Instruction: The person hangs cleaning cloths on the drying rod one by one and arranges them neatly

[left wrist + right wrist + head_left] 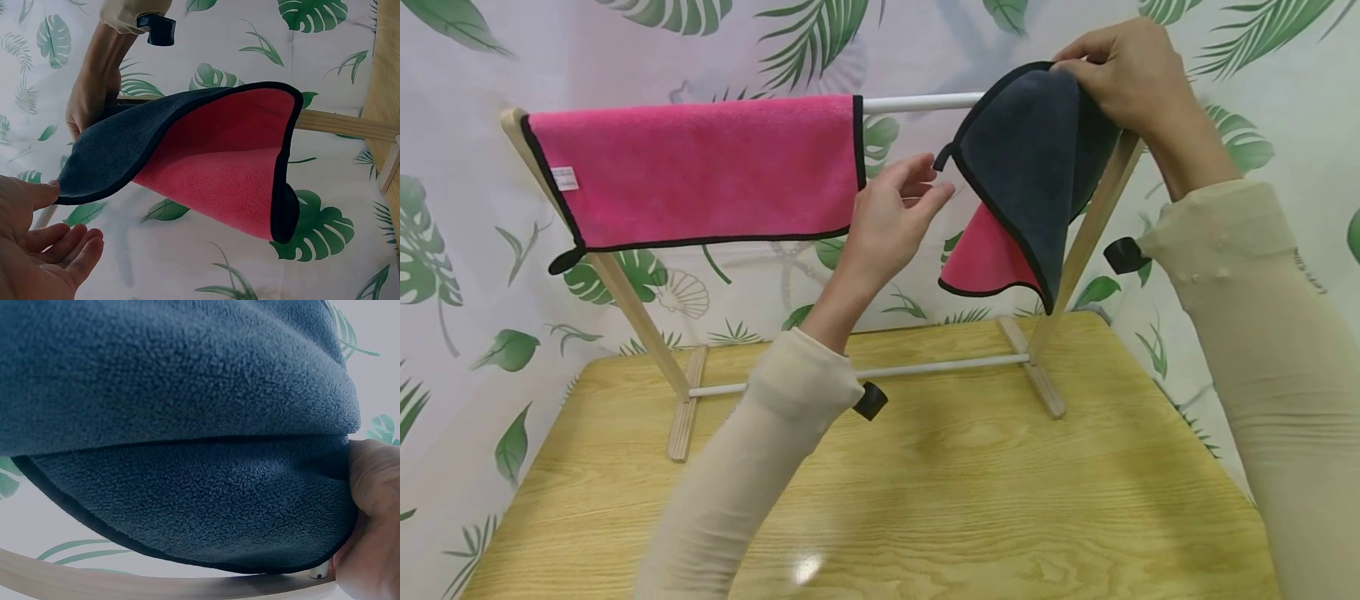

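Note:
A grey towel with a pink reverse and black edging hangs at the right end of the drying rack's white top rod. My right hand grips its upper edge near the rack's corner. Beside the towel's left edge, my left hand has its fingers loosely bent, with the fingertips right at the small black hanging loop. In the left wrist view, a fingertip of the left hand overlaps the grey corner. The right wrist view shows grey folds beside the right hand.
A second, pink towel is draped over the rod's left part, with a white label and a black loop. Wooden legs and a lower white rod stand on the wooden table. Behind hangs a leaf-patterned cloth.

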{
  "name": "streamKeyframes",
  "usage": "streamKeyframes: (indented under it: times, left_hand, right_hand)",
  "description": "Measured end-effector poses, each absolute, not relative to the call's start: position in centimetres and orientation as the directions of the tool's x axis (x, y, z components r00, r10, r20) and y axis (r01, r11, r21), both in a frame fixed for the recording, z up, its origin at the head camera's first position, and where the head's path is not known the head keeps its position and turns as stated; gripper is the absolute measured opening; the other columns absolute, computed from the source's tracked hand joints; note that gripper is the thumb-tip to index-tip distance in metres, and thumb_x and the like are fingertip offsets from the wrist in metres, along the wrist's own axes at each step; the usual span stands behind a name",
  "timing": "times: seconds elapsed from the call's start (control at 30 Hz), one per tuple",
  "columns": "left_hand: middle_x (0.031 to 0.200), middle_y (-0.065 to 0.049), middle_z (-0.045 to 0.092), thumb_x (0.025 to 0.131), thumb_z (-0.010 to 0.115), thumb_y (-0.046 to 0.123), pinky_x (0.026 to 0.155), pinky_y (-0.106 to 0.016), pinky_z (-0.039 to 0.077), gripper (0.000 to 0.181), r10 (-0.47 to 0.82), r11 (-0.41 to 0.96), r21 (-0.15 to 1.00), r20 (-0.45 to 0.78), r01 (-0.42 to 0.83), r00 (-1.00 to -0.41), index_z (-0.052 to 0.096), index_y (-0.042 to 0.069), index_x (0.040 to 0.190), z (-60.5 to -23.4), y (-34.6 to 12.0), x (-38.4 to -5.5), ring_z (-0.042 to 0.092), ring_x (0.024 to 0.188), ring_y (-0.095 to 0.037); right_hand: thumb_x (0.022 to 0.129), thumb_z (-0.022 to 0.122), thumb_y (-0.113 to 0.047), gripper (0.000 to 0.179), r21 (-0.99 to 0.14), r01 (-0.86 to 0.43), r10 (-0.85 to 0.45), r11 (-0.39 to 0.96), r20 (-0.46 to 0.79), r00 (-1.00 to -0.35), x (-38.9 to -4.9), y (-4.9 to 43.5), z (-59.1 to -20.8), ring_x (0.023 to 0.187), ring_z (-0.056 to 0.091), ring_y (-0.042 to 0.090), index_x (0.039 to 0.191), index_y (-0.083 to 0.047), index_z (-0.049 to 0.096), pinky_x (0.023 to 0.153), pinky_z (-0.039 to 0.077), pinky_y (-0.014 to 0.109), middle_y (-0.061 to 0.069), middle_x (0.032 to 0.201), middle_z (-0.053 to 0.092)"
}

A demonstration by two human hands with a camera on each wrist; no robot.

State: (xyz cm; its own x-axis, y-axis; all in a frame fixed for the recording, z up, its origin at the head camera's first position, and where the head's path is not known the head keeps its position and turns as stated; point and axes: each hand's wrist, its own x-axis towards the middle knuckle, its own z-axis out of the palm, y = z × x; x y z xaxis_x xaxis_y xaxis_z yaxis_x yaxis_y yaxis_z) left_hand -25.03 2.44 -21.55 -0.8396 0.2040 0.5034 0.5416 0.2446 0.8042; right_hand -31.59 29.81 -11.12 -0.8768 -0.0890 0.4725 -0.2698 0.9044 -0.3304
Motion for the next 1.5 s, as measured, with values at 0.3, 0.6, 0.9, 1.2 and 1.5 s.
streamKeyframes:
  times: [0.3,0.6,0.9,1.2,1.5]
  left_hand:
    - [0.120,-0.011,0.070,0.099,0.072,0.014,0.091,-0.018,0.051,0.042,0.151,0.184,0.811,0.535,0.555,-0.831,0.063,0.002,0.138,-21.6,4.3,-26.6,0.067,0.106,-0.018]
    - [0.092,-0.010,0.073,0.097,0.075,0.015,0.073,-0.021,0.046,0.028,0.075,0.167,0.763,0.621,0.624,-0.780,0.073,0.001,0.120,-21.8,5.9,-27.2,0.062,0.080,-0.016]
    - [0.088,-0.012,0.076,0.099,0.072,0.016,0.074,-0.019,0.051,0.019,-0.014,0.208,0.765,0.625,0.609,-0.780,0.076,-0.003,0.101,-21.1,6.3,-27.3,0.073,0.079,-0.016]
    - [0.104,-0.007,0.077,0.103,0.065,0.015,0.077,-0.020,0.054,0.022,-0.067,0.201,0.784,0.609,0.588,-0.790,0.073,0.000,0.118,-18.0,4.9,-27.1,0.072,0.086,-0.013]
    - [0.103,-0.011,0.076,0.104,0.063,0.012,0.072,-0.017,0.049,0.021,-0.027,0.321,0.692,0.690,0.647,-0.724,0.073,-0.002,0.117,-15.0,3.8,-27.3,0.070,0.087,-0.016]
  right_hand:
    - [0.109,0.051,-0.032,0.041,-0.348,-0.260,-0.072,0.901,0.470,-0.879,-31.6,29.8,-11.2,0.085,0.047,0.020,0.132,-0.003,0.070,0.072,0.036,0.023,0.022,0.121,0.063]
    - [0.109,0.051,-0.032,0.041,-0.354,-0.258,-0.069,0.899,0.467,-0.881,-31.4,29.8,-11.1,0.084,0.048,0.020,0.131,-0.003,0.070,0.072,0.036,0.022,0.021,0.118,0.063]
    - [0.109,0.051,-0.032,0.041,-0.356,-0.266,-0.076,0.896,0.467,-0.881,-31.5,29.9,-11.1,0.087,0.047,0.019,0.131,-0.003,0.070,0.074,0.036,0.022,0.020,0.118,0.063]
    - [0.110,0.050,-0.029,0.040,-0.381,-0.245,-0.058,0.892,0.439,-0.897,-31.3,29.8,-11.1,0.089,0.048,0.020,0.135,-0.003,0.068,0.075,0.038,0.021,0.021,0.121,0.061]
    - [0.109,0.051,-0.031,0.040,-0.393,-0.237,-0.042,0.889,0.443,-0.895,-31.2,29.8,-11.2,0.086,0.049,0.015,0.135,-0.006,0.069,0.074,0.039,0.020,0.014,0.115,0.062]
